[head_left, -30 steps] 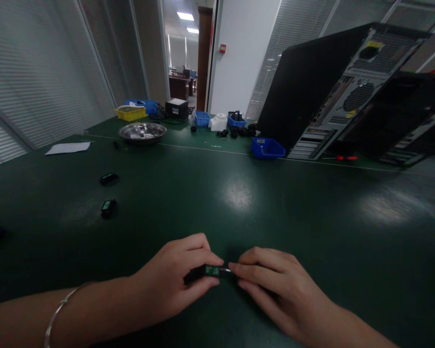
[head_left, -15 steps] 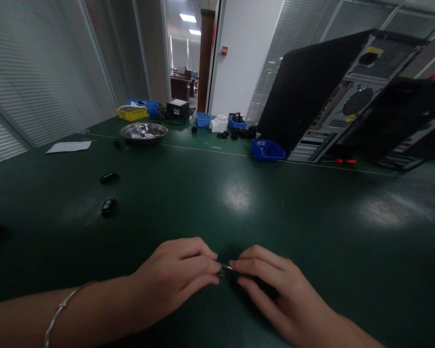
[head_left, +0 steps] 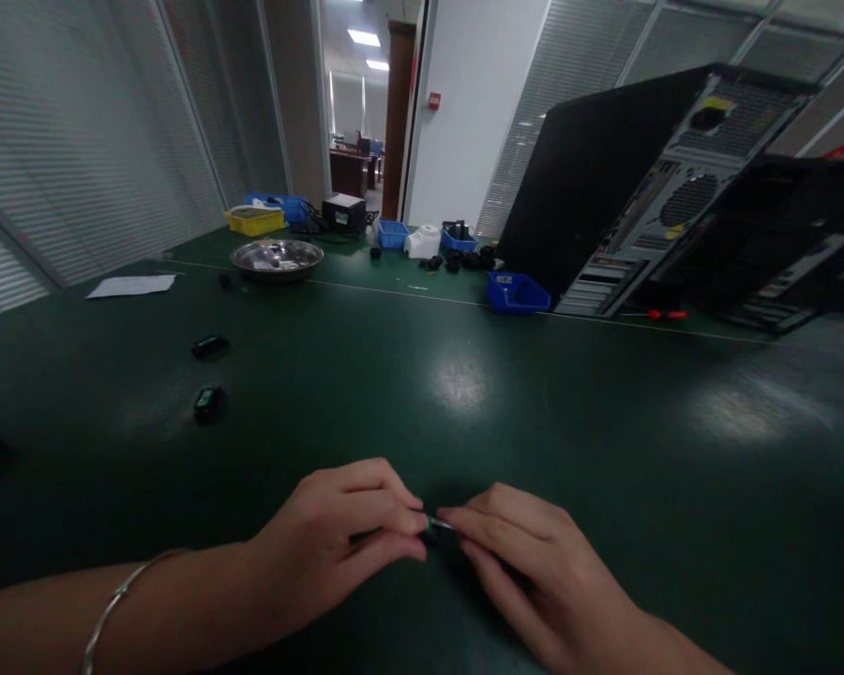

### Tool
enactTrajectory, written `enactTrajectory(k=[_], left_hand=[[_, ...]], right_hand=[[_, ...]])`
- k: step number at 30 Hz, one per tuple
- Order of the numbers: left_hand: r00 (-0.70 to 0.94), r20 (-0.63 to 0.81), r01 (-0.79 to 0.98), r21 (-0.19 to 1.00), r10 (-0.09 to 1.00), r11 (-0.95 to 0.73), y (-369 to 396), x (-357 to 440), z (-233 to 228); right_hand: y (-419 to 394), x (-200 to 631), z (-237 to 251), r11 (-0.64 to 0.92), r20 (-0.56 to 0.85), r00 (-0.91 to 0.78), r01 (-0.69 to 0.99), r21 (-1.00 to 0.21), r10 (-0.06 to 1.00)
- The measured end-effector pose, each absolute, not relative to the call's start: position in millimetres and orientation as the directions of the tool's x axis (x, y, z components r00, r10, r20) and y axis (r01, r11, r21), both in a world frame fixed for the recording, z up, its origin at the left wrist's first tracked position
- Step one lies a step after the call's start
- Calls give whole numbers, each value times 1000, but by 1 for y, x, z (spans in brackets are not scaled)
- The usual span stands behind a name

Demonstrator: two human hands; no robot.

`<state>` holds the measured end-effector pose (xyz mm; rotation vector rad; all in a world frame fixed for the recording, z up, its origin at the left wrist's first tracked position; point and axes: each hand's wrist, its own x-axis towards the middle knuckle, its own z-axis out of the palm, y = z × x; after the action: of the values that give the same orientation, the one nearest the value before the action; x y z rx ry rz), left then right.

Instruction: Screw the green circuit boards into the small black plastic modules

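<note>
**Two hands meet over a small dark part on the green table**

Far to the left of the hands a sheet of white paper (head_left: 130, 286) lies flat, and nearer, ahead and left of the left hand, two small black modules (head_left: 209, 401) rest on the green table (head_left: 605, 450), one behind the other and apart. A silver bangle (head_left: 116, 600) circles the left wrist. The left hand (head_left: 338, 544) is curled almost closed, its thumb and fingertips pinched on a small dark part (head_left: 437, 528), most of which is hidden under the fingers. The right hand (head_left: 527, 562) comes in from the other side, fingers bent and close together, its fingertips touching the same part; the two hands nearly touch. Well beyond them stand a steel bowl (head_left: 277, 257), a blue bin (head_left: 517, 292) and, to the right, an open computer case (head_left: 647, 187) leaning back.
</note>
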<state>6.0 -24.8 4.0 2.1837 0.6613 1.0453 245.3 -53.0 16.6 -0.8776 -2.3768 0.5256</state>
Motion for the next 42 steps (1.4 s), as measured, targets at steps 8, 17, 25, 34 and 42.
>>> enactTrajectory(k=[8, 17, 25, 34, 42], left_hand=[[526, 492, 79, 784, 694, -615, -25, 7, 6], [515, 484, 23, 817, 707, -577, -24, 8, 9], [558, 533, 98, 718, 636, -689, -23, 6, 2], [553, 461, 44, 816, 694, -577, -22, 7, 3], [557, 391, 41, 868, 733, -494, -20, 6, 1]], right_hand=[[-55, 247, 15, 789, 434, -660, 536, -300, 613], [-55, 248, 15, 822, 460, -696, 546, -158, 551], [-58, 242, 18, 596, 275, -601, 436, -675, 751], [-57, 246, 13, 744, 390, -641, 495, -449, 661], [-57, 245, 16, 747, 395, -640, 496, -443, 659]])
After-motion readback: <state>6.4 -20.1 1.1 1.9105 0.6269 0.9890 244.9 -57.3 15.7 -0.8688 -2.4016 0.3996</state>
